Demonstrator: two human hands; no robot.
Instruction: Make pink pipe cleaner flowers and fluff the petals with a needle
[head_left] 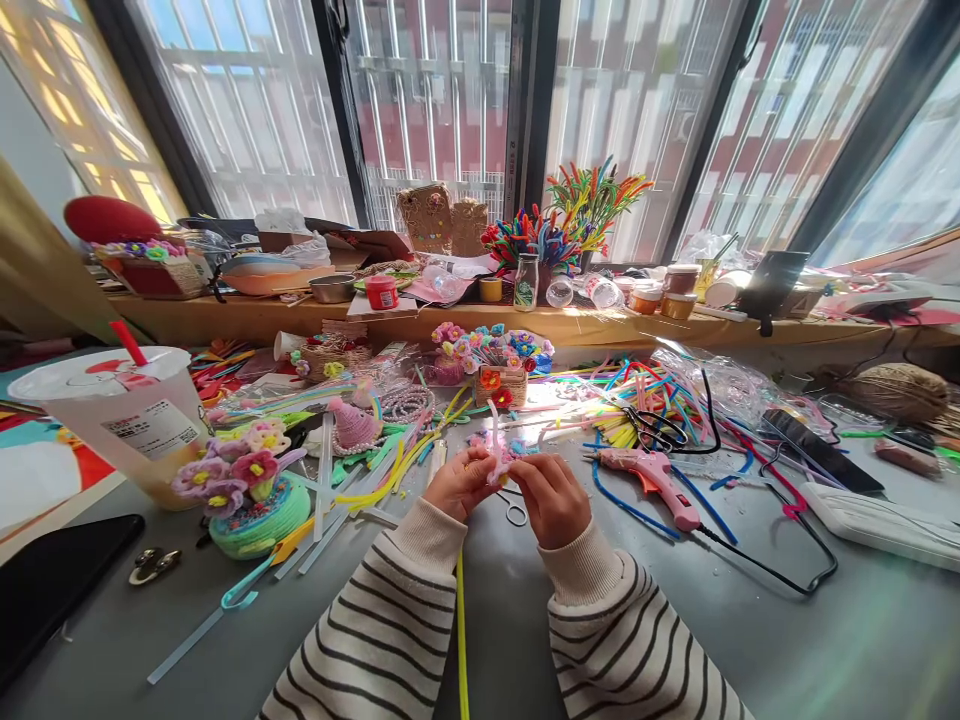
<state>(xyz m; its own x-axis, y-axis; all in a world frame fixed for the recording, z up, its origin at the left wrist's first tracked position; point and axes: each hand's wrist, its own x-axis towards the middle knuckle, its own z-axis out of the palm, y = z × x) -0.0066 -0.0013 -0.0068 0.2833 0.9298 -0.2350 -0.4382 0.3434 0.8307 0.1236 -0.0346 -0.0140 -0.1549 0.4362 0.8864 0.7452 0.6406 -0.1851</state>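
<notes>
Both my hands meet above the middle of the grey table. My left hand (463, 484) is closed, its fingers pinching a pale pink pipe cleaner (494, 430) whose end stands upright. From the other side my right hand (553, 495) pinches the same pink piece, and its lower part is partly hidden by the fingers. Just beneath and behind the hands lies a pair of scissors (515, 512), with only a handle loop showing clearly. Behind them stands a small woven basket (501, 387) with several pipe cleaner flowers. To the right rests a pink hot glue gun (660, 480).
On the left stand a drink cup (142, 430), a green pot of fuzzy flowers (259, 515) and a black phone (67, 590). Loose pipe cleaners (637, 400) and black-handled scissors (660, 428) lie back right. The glue gun's cord (772, 575) loops over the right side.
</notes>
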